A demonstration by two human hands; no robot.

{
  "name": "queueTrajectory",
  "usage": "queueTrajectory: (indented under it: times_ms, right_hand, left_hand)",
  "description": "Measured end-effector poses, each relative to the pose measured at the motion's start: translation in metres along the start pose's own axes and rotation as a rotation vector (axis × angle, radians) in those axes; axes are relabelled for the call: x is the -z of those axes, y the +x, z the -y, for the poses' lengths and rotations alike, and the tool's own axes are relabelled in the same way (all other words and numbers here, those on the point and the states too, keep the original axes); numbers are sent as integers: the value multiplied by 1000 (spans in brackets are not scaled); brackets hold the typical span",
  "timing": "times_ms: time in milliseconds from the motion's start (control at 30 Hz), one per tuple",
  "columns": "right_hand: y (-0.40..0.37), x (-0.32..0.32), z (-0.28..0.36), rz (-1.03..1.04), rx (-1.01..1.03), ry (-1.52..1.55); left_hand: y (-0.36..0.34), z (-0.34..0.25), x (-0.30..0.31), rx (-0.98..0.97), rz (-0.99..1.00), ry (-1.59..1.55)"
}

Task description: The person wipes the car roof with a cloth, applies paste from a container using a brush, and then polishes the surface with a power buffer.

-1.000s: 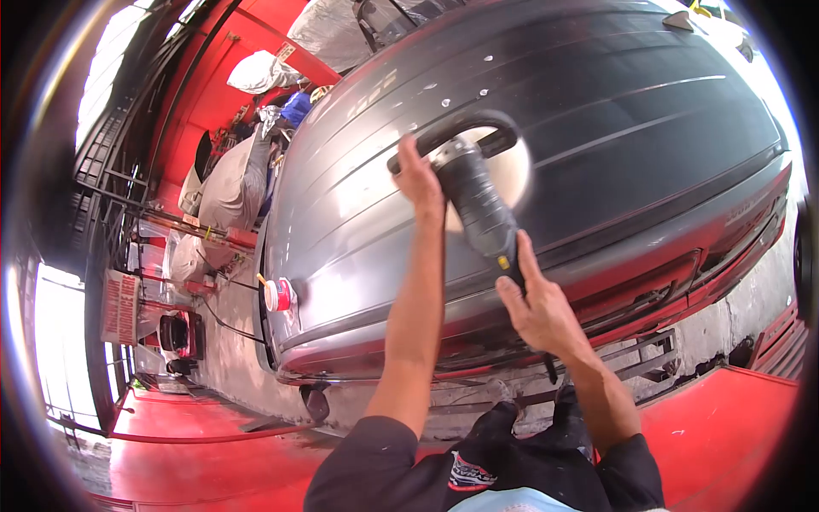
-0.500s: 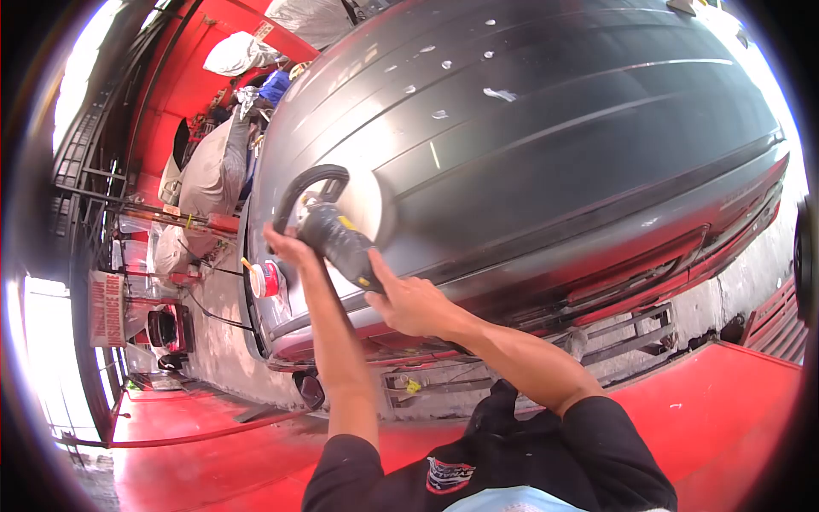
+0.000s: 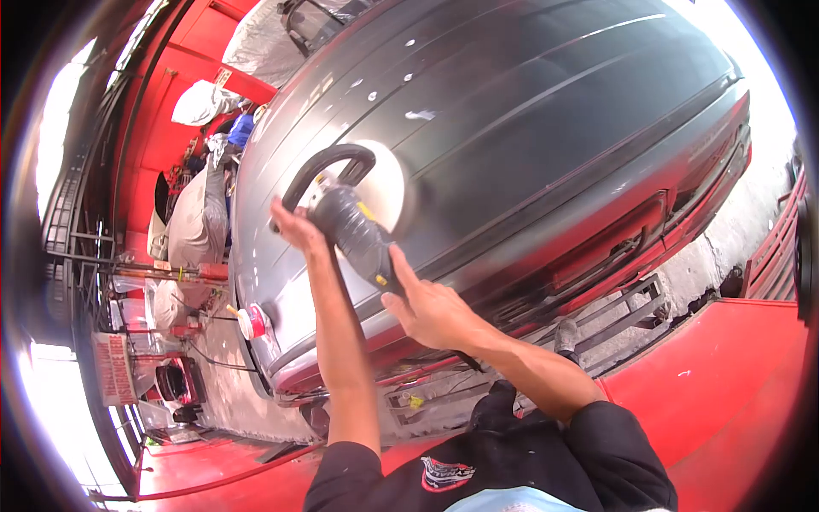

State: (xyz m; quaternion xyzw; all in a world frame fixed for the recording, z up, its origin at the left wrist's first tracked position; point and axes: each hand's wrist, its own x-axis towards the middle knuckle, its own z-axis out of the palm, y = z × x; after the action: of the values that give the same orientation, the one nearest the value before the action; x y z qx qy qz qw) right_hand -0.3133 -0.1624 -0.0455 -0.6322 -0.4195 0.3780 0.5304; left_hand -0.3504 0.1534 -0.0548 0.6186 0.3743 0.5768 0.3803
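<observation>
A black rotary polisher [image 3: 354,226] with a pale round pad [image 3: 386,183] rests on the grey car roof [image 3: 529,111]. My left hand [image 3: 294,229] grips the black loop handle [image 3: 328,162] at the polisher's head. My right hand [image 3: 435,311] holds the rear of the polisher's body. Small white dabs of compound [image 3: 420,113] dot the roof beyond the pad. The pad looks blurred from spinning.
A small red and white container [image 3: 250,322] sits on the car's near left corner. Covered vehicles [image 3: 194,218] and red walls [image 3: 179,60] lie to the left. A red platform [image 3: 725,358] runs under me, with a metal step [image 3: 631,311] beside the car.
The polisher swept from the roof's middle to the left, then edged slightly right and up. Both hands stayed on it. My view swung round.
</observation>
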Motion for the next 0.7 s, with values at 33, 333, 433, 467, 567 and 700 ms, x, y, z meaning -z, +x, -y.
queueTrajectory:
  times_ms: [33, 333, 433, 467, 567, 700]
  right_hand:
    - [-5, 13, -1, -85, 31, -3]
    - [-49, 162, -13, -426, -160, -44]
    - [-52, 196, -26, -560, -181, -50]
    - [-54, 207, -25, -558, -217, 10]
    - [-57, 220, -39, -674, -111, -94]
    - [-59, 220, -31, -634, -217, -76]
  left_hand:
    - [-9, -8, -26, 37, 53, -52]
    - [-109, -79, -272, -95, 433, -274]
    - [-132, -95, -332, -154, 488, -238]
    - [-135, -91, -349, -242, 522, -228]
    - [-151, -98, -378, -421, 452, -227]
    - [-160, -120, -369, -2, 448, -331]
